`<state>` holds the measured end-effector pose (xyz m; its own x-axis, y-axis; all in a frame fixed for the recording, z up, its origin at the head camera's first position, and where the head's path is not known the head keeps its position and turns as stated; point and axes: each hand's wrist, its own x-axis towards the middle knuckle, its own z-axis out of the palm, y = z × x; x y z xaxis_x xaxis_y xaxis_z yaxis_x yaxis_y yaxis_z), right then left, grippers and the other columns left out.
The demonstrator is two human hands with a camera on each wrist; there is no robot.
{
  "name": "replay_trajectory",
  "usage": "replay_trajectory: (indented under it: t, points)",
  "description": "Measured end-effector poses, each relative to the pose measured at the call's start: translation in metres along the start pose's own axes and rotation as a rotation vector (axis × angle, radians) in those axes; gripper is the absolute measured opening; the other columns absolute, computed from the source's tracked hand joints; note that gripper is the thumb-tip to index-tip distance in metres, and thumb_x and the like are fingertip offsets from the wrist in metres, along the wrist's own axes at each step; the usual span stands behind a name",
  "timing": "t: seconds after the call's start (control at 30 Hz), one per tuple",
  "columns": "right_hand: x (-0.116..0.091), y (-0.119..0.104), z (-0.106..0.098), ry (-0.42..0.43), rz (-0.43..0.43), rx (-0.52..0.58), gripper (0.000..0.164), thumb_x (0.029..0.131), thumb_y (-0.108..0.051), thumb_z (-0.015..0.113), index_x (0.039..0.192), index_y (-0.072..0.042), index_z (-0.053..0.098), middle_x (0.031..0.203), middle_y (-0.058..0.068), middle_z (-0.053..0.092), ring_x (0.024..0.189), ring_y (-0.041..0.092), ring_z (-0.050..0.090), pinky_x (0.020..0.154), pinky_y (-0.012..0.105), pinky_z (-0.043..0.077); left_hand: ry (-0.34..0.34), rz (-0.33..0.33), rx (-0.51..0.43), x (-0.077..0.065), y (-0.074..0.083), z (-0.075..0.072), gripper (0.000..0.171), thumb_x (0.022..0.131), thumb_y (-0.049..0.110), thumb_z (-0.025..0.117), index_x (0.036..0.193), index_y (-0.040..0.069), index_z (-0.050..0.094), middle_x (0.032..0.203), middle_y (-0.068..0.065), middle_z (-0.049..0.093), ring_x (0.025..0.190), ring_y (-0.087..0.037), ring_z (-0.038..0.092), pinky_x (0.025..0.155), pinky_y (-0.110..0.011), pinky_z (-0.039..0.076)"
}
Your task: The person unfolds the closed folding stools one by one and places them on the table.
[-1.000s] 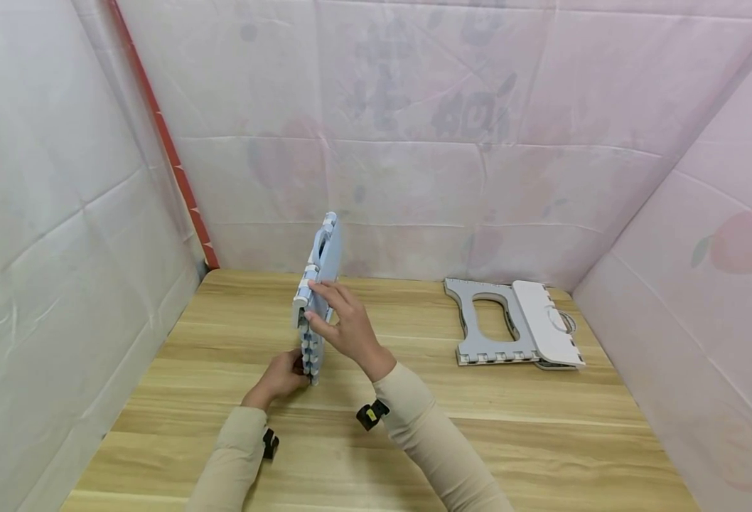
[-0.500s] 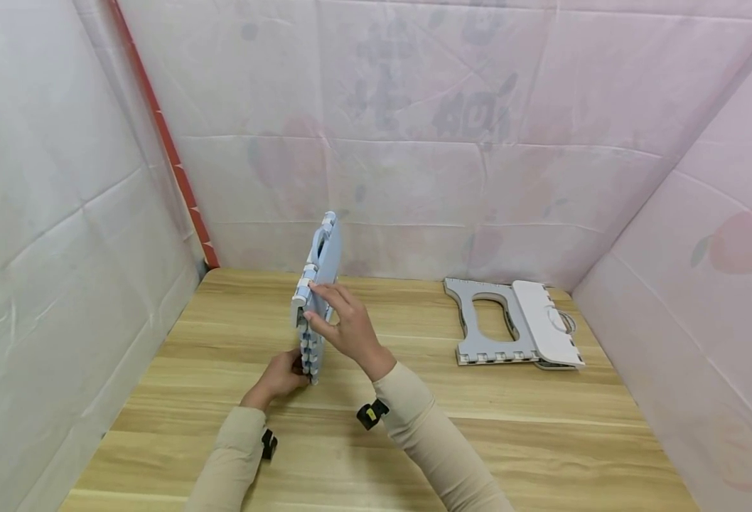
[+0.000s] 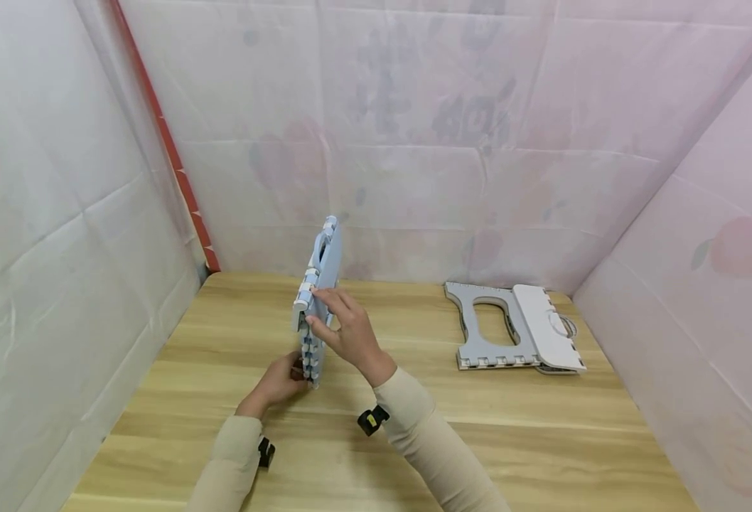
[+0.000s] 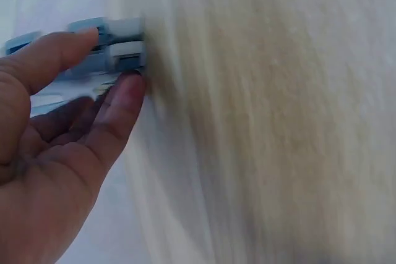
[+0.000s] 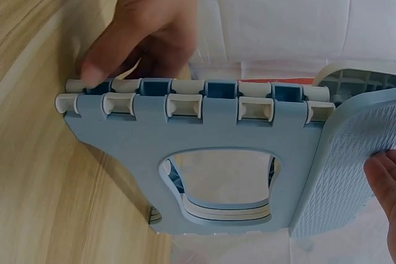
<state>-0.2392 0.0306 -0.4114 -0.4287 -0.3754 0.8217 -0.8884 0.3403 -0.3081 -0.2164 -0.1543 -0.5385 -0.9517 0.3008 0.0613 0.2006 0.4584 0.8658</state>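
Note:
A folded blue-and-white folding step stool (image 3: 331, 259) stands on edge on the table, its seat end uppermost and its hinged side towards me. Low on that side, my left hand (image 3: 278, 382) grips the hinge edge close to the tabletop; the left wrist view shows thumb and fingers on either side of the hinge knuckles (image 4: 127, 47). Higher up, my right hand (image 3: 353, 331) touches the right face of the folded seat with thumb and fingers spread. The textured seat panel (image 5: 349, 159) lies under its fingertips at the edge of the right wrist view.
A second folding stool (image 3: 494, 350), grey and white, lies folded flat at the table's back right. The wood-grain table (image 3: 478, 455) is bounded by pale cloth walls (image 3: 408, 178) at the back and both sides. A red strip (image 3: 178, 167) runs down the back left corner.
The head view has tilted slightly, so everything sits a little lower in it. Both hands and the stool keep nearly the same places.

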Motion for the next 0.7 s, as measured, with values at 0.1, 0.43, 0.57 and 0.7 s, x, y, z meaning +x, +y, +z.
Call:
replay_trajectory:
  t: [0.1, 0.43, 0.57, 0.7]
  points:
    - [-0.003, -0.001, -0.002, -0.007, 0.013, 0.012, 0.038, 0.090, -0.020, 0.061, 0.122, -0.001, 0.056, 0.113, 0.015, 0.056, 0.093, 0.021, 0.059, 0.071, 0.025, 0.052, 0.012, -0.003, -0.046, -0.005, 0.003, 0.000, 0.056, 0.074, -0.006, 0.070, 0.124, -0.013, 0.046, 0.104, -0.020, 0.060, 0.089, -0.031, 0.061, 0.077, -0.039, 0.050]
    - [-0.004, 0.000, -0.001, 0.008, 0.014, 0.052, 0.038, 0.088, -0.016, 0.064, 0.123, -0.002, 0.055, 0.113, 0.016, 0.055, 0.094, 0.023, 0.059, 0.069, 0.028, 0.053, 0.084, 0.004, -0.167, -0.006, 0.018, -0.008, 0.056, 0.081, -0.003, 0.063, 0.134, -0.002, 0.043, 0.123, -0.019, 0.053, 0.112, -0.036, 0.050, 0.091, -0.051, 0.041]
    - [-0.002, -0.001, 0.000, 0.007, 0.008, 0.055, 0.039, 0.087, -0.014, 0.065, 0.123, -0.002, 0.055, 0.113, 0.016, 0.056, 0.095, 0.023, 0.059, 0.072, 0.023, 0.052, 0.068, 0.040, -0.227, -0.004, 0.021, -0.014, 0.059, 0.083, 0.001, 0.064, 0.137, 0.002, 0.041, 0.129, -0.019, 0.049, 0.118, -0.037, 0.045, 0.095, -0.053, 0.037]
    - [-0.001, -0.002, 0.000, -0.003, 0.013, 0.059, 0.040, 0.086, -0.011, 0.065, 0.123, -0.002, 0.054, 0.114, 0.016, 0.055, 0.095, 0.023, 0.059, 0.074, 0.019, 0.049, 0.076, 0.054, -0.242, -0.003, 0.024, -0.020, 0.055, 0.083, 0.001, 0.065, 0.134, 0.003, 0.045, 0.130, -0.017, 0.050, 0.122, -0.035, 0.043, 0.097, -0.053, 0.035]
